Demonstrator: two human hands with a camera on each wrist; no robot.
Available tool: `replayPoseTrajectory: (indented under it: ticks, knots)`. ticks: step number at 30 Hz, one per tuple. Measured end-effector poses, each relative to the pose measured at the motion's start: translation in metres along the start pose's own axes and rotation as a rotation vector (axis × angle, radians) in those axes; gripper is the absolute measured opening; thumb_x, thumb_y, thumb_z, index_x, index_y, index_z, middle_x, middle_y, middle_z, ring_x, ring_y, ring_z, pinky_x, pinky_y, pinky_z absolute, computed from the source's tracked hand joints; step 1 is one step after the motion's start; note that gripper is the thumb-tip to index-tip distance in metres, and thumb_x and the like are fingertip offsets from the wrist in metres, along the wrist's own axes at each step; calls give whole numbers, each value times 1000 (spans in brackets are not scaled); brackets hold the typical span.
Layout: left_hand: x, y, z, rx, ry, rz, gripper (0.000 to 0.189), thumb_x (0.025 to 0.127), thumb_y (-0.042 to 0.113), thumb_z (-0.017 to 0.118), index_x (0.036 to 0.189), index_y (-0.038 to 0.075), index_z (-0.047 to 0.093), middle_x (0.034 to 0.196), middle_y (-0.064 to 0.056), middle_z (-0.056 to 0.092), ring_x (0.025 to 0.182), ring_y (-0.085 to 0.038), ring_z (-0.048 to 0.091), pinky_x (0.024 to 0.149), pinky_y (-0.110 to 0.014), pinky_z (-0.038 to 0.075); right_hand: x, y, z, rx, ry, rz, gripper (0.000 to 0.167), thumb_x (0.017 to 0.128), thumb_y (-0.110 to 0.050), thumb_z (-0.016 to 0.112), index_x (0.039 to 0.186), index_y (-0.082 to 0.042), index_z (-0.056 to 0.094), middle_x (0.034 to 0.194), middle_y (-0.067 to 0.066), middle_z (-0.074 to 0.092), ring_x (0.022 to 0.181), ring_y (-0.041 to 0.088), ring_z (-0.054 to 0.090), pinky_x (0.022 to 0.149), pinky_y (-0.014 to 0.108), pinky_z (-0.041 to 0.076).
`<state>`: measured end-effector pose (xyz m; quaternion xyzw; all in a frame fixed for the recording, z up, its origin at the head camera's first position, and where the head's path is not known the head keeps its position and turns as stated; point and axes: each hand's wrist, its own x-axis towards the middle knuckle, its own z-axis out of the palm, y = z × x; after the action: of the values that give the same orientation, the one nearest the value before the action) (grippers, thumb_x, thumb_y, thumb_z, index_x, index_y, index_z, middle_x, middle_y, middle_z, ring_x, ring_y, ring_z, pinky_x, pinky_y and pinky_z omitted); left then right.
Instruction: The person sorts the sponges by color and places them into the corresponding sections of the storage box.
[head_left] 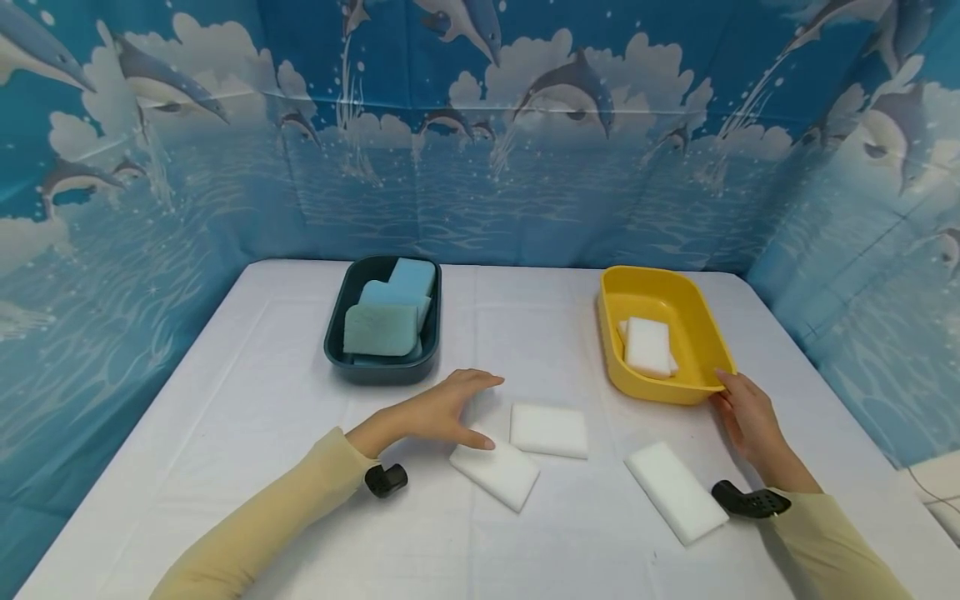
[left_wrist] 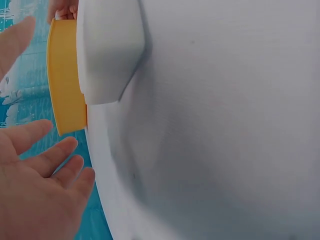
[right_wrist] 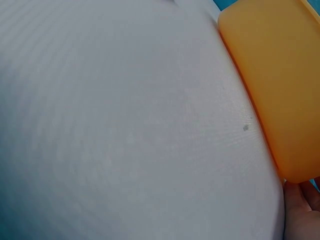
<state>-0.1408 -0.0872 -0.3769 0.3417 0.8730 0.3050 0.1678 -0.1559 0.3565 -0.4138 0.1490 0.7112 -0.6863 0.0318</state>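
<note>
- While the right hand [head_left: 752,423] grips the yellow tub [head_left: 693,321] at right, the left hand [head_left: 438,408] spreads, holding nothing.
- One white block [head_left: 501,477] lies near its thumb, lower centre.

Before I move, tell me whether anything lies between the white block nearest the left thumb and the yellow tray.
Yes: in the head view, a second white block lies on the straight line between them. The right hand, gripping the yellow tray, is off it.

Yellow tray [head_left: 693,321], smooth plastic with a soft sheen; dark tray [head_left: 386,374], smooth plastic; white blocks [head_left: 550,431], matt and probably foam, their grain too fine to tell; tablecloth [head_left: 247,408], creased matt cloth; dolphin curtain [head_left: 480,204], fabric, faintly glossy
</note>
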Motion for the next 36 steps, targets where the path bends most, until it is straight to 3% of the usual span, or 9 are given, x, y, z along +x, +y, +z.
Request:
replayPoseTrajectory:
  ticks: [4, 11, 14, 18, 21, 25, 30, 36]
  knots:
    - [-6, -2, 2, -7, -32, 10, 87, 76, 39, 76, 147, 13, 31, 152, -6, 30, 142, -25, 24, 114, -47, 31, 0, 0, 0, -21, 2, 12, 86, 93, -50, 48, 151, -3, 5, 129, -14, 37, 113, -2, 39, 74, -2, 45]
    - [-11, -5, 4, -28, -94, 23, 95, 69, 36, 82, 147, 15, 30, 152, -5, 30, 140, -23, 26, 114, -47, 30, 0, -2, 1, 18, -8, 6, 76, 93, -48, 50, 147, -6, 17, 108, -20, 39, 97, -9, 44, 73, -1, 46]
    - [-12, -6, 6, -13, -110, 34, 94, 68, 34, 83, 145, 14, 33, 149, -4, 34, 138, -21, 31, 113, -44, 32, 0, -2, 2, 7, 6, 17, 78, 92, -50, 50, 147, -5, 17, 110, -20, 39, 101, -7, 43, 72, -1, 46]
    - [-11, -6, 8, 15, -122, 59, 88, 68, 31, 84, 141, 12, 39, 143, -3, 42, 131, -18, 39, 111, -40, 36, 0, -2, 2, -12, 17, 32, 83, 92, -51, 49, 150, -5, 12, 126, -15, 38, 115, 0, 39, 74, -2, 46]
    - [-11, -6, 9, 27, -135, 73, 83, 68, 29, 83, 139, 12, 42, 141, -3, 44, 130, -17, 41, 111, -38, 36, 1, -2, 1, -12, 12, 25, 77, 92, -51, 49, 148, -8, 19, 125, -15, 39, 118, 2, 37, 75, -1, 46]
    - [-13, -5, 9, 30, -160, 73, 82, 69, 28, 83, 139, 13, 42, 143, -3, 42, 131, -17, 39, 111, -38, 35, 1, -1, 0, 1, 6, 17, 73, 92, -50, 51, 144, -9, 23, 111, -20, 39, 110, 0, 39, 74, -1, 46]
    - [-15, -3, 10, 43, -180, 85, 79, 71, 24, 81, 139, 13, 42, 143, -2, 41, 133, -19, 37, 111, -38, 35, 0, -1, 1, -15, 2, 10, 84, 92, -51, 50, 150, -5, 11, 128, -13, 38, 117, 3, 38, 74, -1, 46]
    - [-15, -2, 11, 64, -184, 127, 73, 73, 17, 79, 138, 10, 44, 141, -4, 43, 134, -22, 36, 111, -37, 35, 0, -1, 0, -22, 3, 1, 81, 92, -51, 50, 149, -6, 14, 120, -17, 39, 108, -3, 41, 73, -1, 46]
